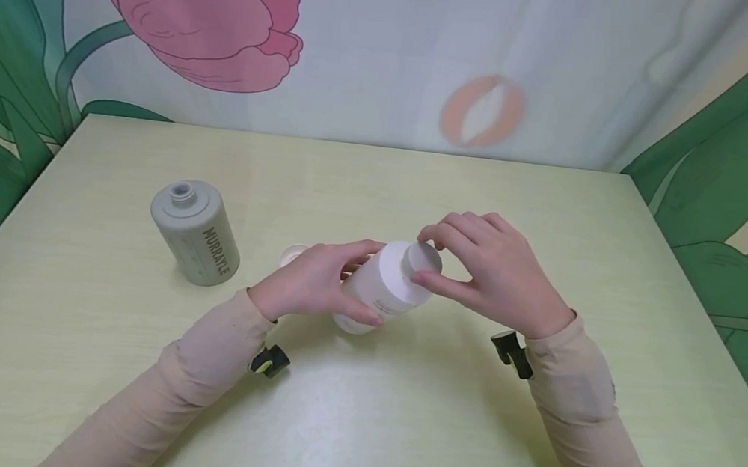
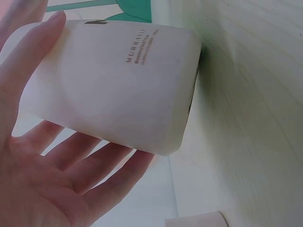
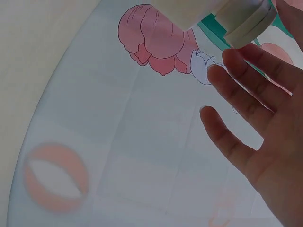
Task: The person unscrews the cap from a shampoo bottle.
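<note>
A white bottle (image 1: 368, 289) leans to the right in my left hand (image 1: 315, 280), its lower edge close to the table. The thumb lies along one side of the body and the fingers curl round the other; small MURRAYLE print (image 2: 137, 47) shows in the left wrist view. At the bottle's top is a round white cap (image 1: 422, 259), pinched between the thumb and fingers of my right hand (image 1: 498, 275). In the right wrist view the cap (image 3: 251, 28) has fingertips against its edge, while the other fingers are spread apart.
A grey MURRAYLE bottle (image 1: 194, 235) with an uncovered neck stands upright at the left of the pale table (image 1: 355, 427). A small white round piece (image 1: 292, 254) lies behind my left hand, partly hidden. A printed curtain (image 1: 378, 53) hangs behind the table.
</note>
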Motion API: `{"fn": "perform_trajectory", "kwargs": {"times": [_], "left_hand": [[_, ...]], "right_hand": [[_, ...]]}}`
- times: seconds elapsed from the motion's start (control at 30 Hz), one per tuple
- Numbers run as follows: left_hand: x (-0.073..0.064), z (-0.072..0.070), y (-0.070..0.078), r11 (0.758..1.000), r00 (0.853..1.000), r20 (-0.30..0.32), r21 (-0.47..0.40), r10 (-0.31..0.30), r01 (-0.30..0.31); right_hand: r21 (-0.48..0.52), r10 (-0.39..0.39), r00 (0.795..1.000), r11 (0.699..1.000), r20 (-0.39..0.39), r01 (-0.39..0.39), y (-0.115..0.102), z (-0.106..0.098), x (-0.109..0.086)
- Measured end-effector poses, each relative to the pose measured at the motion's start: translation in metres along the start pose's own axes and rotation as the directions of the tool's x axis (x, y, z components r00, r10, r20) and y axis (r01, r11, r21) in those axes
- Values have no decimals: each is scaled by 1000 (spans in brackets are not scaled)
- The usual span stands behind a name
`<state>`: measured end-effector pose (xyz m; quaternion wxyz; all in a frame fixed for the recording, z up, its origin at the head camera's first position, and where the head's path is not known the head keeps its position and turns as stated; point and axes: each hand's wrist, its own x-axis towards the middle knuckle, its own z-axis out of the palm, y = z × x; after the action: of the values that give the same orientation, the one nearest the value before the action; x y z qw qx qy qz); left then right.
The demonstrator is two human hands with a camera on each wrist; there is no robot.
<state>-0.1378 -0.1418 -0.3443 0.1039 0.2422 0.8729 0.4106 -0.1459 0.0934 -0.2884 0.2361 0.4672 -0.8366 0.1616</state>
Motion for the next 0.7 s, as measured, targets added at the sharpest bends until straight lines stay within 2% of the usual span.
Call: {"fn": "perform_trajectory", "kwargs": {"times": [0.33, 0.7], "left_hand": [[-1, 0, 1, 1000, 1000, -2, -20, -16, 16], [0, 0, 1, 1000, 1000, 7, -19, -24, 24]], "right_hand": [[94, -66, 995, 994, 79, 58, 0, -6, -1], [5, 23, 1000, 1000, -3, -23, 1, -2, 0]]}}
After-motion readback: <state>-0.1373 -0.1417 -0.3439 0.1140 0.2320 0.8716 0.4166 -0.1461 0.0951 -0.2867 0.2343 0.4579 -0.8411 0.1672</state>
